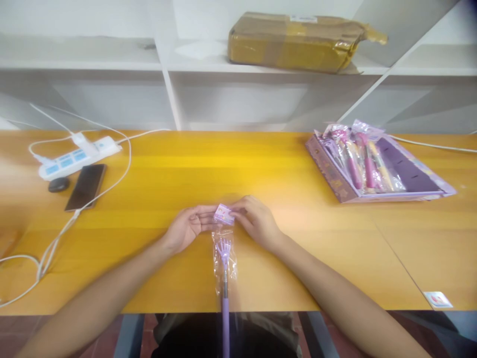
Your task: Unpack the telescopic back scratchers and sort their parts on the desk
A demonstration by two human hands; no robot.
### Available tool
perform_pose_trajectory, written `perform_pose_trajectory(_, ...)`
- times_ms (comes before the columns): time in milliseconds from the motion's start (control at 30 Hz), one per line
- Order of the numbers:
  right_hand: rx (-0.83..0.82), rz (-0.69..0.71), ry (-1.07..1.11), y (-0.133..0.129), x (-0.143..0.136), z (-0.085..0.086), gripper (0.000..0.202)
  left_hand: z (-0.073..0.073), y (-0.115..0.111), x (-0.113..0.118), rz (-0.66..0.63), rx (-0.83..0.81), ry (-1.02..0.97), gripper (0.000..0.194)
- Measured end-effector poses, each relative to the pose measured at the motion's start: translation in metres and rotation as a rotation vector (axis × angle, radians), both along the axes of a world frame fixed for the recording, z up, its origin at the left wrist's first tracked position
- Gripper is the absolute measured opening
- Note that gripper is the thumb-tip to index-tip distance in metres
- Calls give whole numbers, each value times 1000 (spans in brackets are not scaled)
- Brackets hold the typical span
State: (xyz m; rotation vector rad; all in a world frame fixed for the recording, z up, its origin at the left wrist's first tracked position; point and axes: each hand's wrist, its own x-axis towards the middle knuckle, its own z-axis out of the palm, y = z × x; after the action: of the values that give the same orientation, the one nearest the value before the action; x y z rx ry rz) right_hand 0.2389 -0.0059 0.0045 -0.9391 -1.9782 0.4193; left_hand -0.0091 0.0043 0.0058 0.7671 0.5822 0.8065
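A small purple and pink printed card (224, 214) is between my two hands, above the wooden table. My right hand (257, 221) pinches its right side between thumb and fingers. Palm up, my left hand (190, 226) has its fingers stretched out to the card's left edge, touching or just behind it. Just below the card lies a purple hand-shaped scratcher (225, 256) in a clear plastic bag, its handle pointing toward me past the table's front edge. Whether the card is joined to the bag is not clear.
At the right, a purple display box (341, 191) holds several wrapped items. A white power strip (80, 158), a black phone (86, 186), a small black case (58, 184) and cables lie left. A sticker (438, 299) lies front right. A taped parcel (290, 44) sits on the shelf.
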Motion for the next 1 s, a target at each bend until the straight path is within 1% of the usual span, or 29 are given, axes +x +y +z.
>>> perform_pose_trajectory(300,3,60,-1,-1,2,2,12,3,-2,2,-10,28,15,49)
perform_pose_trajectory(500,-48,74,5,-4,1,8,19,5,-2,2,-27,35,30,44)
perform_pose_trajectory(767,-83,116,13,-7,1,9,24,5,-4,1,-96,25,39,45)
perform_pose_trajectory(1000,-65,66,25,-7,2,8,24,6,-4,2,-125,42,-12,45)
